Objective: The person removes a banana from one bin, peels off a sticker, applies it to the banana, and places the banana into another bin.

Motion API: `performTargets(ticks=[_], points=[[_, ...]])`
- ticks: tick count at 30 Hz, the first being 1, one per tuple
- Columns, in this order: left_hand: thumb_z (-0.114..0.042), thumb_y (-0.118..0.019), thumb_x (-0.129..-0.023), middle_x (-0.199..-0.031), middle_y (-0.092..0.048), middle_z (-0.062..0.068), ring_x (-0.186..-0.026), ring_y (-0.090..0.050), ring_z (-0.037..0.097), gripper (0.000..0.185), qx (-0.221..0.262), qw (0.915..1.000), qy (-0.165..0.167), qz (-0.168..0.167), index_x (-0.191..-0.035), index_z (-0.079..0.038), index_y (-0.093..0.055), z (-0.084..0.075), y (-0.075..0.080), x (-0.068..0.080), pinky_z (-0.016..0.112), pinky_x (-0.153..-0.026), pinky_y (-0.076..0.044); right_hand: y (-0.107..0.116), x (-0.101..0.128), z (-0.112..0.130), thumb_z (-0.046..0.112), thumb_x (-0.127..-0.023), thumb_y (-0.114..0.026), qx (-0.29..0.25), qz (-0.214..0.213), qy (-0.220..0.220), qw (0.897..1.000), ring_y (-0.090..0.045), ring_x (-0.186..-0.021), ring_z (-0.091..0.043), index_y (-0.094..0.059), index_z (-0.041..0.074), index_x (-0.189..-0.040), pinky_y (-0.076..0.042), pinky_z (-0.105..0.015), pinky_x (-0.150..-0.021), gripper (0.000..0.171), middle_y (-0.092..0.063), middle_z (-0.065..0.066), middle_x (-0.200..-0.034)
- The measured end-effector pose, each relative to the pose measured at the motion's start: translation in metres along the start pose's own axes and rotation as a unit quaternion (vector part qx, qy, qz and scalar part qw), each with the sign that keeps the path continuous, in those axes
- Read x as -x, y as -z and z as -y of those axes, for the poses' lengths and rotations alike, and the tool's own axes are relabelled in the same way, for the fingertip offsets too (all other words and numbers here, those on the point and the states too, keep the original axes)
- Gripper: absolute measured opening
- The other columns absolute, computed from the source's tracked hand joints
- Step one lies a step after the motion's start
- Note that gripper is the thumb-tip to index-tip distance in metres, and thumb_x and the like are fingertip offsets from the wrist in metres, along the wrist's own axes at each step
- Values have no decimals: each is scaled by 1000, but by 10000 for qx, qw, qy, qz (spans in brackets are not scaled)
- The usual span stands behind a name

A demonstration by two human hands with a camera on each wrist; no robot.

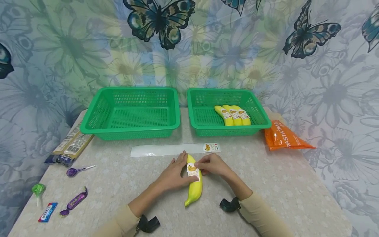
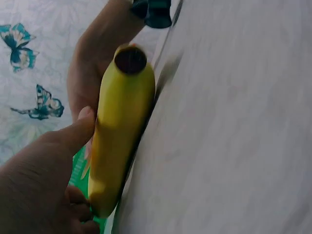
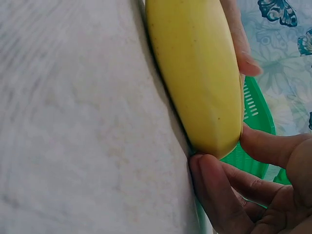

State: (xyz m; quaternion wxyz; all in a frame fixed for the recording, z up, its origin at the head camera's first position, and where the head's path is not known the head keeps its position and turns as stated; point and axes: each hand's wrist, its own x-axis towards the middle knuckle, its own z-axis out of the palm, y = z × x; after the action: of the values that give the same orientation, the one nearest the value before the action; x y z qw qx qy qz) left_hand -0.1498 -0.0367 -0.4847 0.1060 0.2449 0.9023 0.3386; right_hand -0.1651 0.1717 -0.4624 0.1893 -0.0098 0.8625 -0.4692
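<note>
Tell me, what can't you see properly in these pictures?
- Head view: small print on the sticker on the banana is too small; the right hand covers its edge.
- Left wrist view: left hand cut off by the frame's edge.
- Head view: candy bar lettering is blurred.

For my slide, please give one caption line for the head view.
Two hands, left hand and right hand, press a sticker onto a banana before two green baskets.

Home table (image 1: 266, 184) against butterfly-patterned wallpaper (image 1: 160, 19).
</note>
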Motion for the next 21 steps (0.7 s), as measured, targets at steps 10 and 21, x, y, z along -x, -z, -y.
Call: performTargets(ticks=[10, 21], points=[[-65, -70, -77, -164, -12, 11, -152, -13, 23, 113, -52, 9995, -187, 234, -155, -2, -18, 10, 5, -6, 47, -125, -12, -1, -2, -3, 30, -89, -71, 139, 14, 0, 9999, -66, -63, -10, -75, 4, -99, -57, -26, -59, 28, -73, -4, -82], [-56, -78, -74, -164, -12, 12, -151, -18, 28, 116, -88, 9988, -239, 424, -155, -1, -16, 10, 10, -5, 48, -124, -12, 0, -1, 0, 30, -88, -72, 146, 54, -66, 9999, -67, -63, -11, -75, 4, -98, -58, -26, -59, 28, -73, -4, -80]])
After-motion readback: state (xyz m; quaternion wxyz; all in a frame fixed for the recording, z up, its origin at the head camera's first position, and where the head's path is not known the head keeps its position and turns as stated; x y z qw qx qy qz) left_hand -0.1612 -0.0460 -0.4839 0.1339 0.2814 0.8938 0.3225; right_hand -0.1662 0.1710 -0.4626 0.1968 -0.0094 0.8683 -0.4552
